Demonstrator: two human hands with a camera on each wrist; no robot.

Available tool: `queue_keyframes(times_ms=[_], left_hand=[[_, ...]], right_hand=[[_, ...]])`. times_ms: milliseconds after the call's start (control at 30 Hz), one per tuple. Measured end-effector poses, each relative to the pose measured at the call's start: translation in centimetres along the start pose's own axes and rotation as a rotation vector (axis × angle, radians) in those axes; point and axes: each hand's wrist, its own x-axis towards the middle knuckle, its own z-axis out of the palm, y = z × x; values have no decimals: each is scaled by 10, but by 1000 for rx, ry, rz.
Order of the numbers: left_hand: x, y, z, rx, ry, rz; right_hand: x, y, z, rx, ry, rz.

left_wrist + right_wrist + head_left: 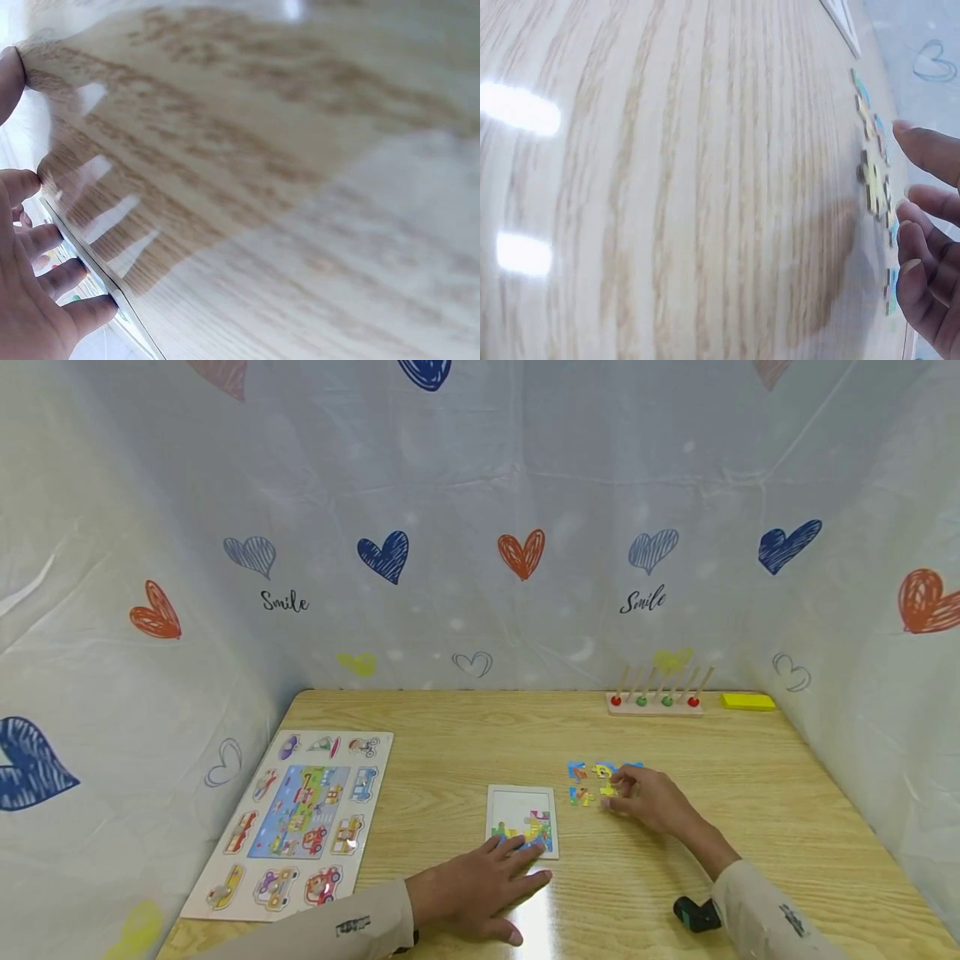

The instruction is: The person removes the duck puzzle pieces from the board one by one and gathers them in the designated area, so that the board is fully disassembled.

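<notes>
A small white-framed jigsaw tray [557,827] lies in the middle of the table, its lower part filled with colourful puzzle pieces. My left hand [487,887] rests over the tray's near edge, fingers spread and fairly straight; the left wrist view shows fingertips [88,313] at the frame's rim. To the tray's right lie several loose jigsaw pieces [577,796], blue, yellow and brown. My right hand [651,800] hovers at these pieces, thumb and fingers bent but apart around a yellow piece [872,184]. In the right wrist view no piece shows between its fingertips.
At the left lies a large vehicle peg puzzle board [367,827]. A wooden peg stand [654,708] with red and green beads stands at the back right, beside a yellow block [747,702]. A black object [696,915] sits by the right sleeve. Heart-printed curtains enclose the table.
</notes>
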Motion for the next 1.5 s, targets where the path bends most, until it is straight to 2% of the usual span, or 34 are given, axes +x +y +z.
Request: queue_keyframes(times_ms=[200, 367, 767, 1000, 1333, 1500], left_hand=[[0, 0, 0, -4, -2, -4], [0, 1, 0, -11, -3, -8], [0, 0, -1, 14, 0, -9], [0, 0, 1, 7, 7, -5], [1, -1, 2, 10, -24, -8], [1, -2, 3, 9, -27, -5]], right_hand=[[4, -8, 6, 78, -27, -47], [6, -17, 11, 131, -76, -46], [13, -38, 26, 202, -204, -219], [17, -47, 37, 203, -276, -305], [24, -55, 45, 184, -333, -327], [27, -57, 47, 166, -358, -305]])
